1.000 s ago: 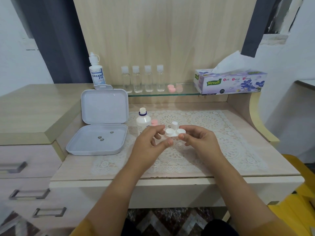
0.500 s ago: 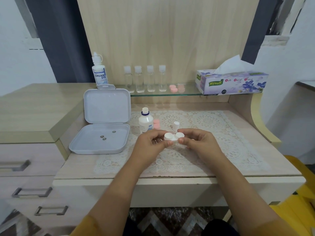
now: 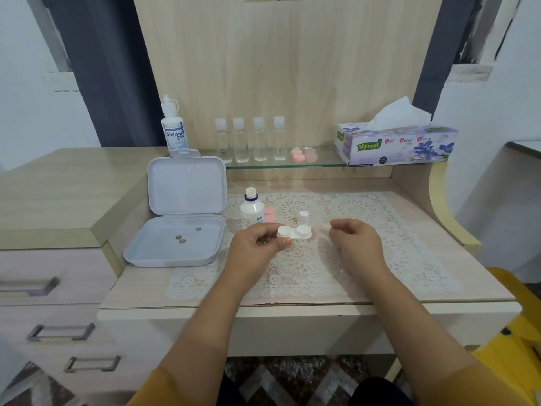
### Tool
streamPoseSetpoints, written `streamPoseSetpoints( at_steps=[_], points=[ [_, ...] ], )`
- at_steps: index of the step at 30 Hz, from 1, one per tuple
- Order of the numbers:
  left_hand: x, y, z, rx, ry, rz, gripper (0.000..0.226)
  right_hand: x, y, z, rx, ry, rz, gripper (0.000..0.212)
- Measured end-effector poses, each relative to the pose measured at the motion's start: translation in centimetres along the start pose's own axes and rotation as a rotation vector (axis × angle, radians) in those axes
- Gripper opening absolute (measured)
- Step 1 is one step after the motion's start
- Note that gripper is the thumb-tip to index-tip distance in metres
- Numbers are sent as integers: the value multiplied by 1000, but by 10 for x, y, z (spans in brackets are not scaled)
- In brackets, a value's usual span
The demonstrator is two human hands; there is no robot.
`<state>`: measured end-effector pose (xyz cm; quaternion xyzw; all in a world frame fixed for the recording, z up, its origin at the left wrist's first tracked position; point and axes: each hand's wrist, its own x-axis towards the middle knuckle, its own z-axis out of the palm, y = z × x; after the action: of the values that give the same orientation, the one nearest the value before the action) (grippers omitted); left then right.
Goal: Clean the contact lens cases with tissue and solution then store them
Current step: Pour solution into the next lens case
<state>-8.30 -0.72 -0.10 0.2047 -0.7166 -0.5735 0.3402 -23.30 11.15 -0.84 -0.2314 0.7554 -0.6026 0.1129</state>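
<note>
your left hand [image 3: 254,248] pinches the left end of the white contact lens case [image 3: 294,232] between thumb and fingers, holding it just above the lace mat [image 3: 380,253]; both round caps of the case face up. your right hand [image 3: 355,238] hangs just right of the case, apart from it, fingers loosely curled and holding nothing. just beyond the case stand a small white cap [image 3: 303,217], a pink lens case [image 3: 269,214] and a small white bottle [image 3: 251,210] with a dark neck ring; its label is too small to read. to the left lies an open grey storage box [image 3: 181,212], lid upright, with three small round objects [image 3: 187,236] on its floor. farther back, on the glass shelf [image 3: 322,161], from left to right: a solution bottle [image 3: 174,127] labelled "dream eye", four clear bottles [image 3: 250,140] with white caps, a pair of pink lens cases [image 3: 304,155], and a tissue box [image 3: 395,145] printed "mysoft soft facial tissue", with a white tissue standing out of its top.
</note>
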Motion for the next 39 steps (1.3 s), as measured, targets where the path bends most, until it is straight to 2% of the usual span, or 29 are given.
streamPoseSetpoints(
  at_steps=[5, 11, 13, 17, 19, 30, 39],
  points=[
    [0, 3, 1, -7, 8, -7, 20, 10, -11, 11, -357, -158, -24, 43],
    [0, 2, 0, -11, 4, -7, 19, 15, -7, 26, -656, -132, -166, 28],
    [0, 2, 0, -13, 1, -7, 18, 15, -8, 23, -603, -140, -150, 21],
    [0, 2, 0, -18, -5, -3, 19, 9, -23, 2, -154, -171, -124, 15],
    [0, 2, 0, -17, -1, -8, 19, 4, -30, -6, -62, -227, -172, 17],
    [1, -1, -1, -25, -26, -6, 20, -11, -29, -2, -92, -377, -305, 21],
    [2, -1, -1, -11, -26, -2, 20, -14, -19, 6, -14, -373, -334, 27]
  ],
)
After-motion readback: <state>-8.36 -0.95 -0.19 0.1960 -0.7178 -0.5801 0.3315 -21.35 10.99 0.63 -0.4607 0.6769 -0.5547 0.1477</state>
